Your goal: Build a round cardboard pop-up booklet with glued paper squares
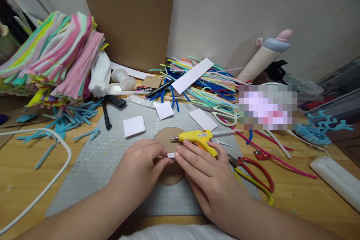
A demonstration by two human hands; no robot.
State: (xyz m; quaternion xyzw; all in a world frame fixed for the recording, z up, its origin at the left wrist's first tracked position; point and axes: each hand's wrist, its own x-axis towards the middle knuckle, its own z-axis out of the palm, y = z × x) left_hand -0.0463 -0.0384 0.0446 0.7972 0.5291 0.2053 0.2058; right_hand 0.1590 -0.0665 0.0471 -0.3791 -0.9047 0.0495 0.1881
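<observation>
Hands meet at the middle of a cluttered wooden desk [17, 180]. The left hand [140, 165] is curled nearly closed, its thumb and forefinger pinching one end of a small white piece [171, 155]. The right hand [204, 170] pinches the other end with its fingertips, the remaining fingers lying long and loosely together. The small white piece is short and blocky, held over a round brown cardboard disc [165, 137]; whether it touches the disc I cannot tell. The disc lies flat on a grey gridded cutting mat [92, 165]. Just behind the right hand rests a yellow plastic glue gun [197, 136], its metal nozzle pointing left. Scissors with red and yellow handles [254, 174] lie just beside the right wrist. Flat white paper squares [134, 126] sit on the far part of the mat. At the far left, a tall fuzzy stack of pastel pipe cleaners [56, 52] droops over the desk, with loose blue cut lengths [70, 120] scattered below it. A smooth white cable [56, 150] curves along the left edge.
</observation>
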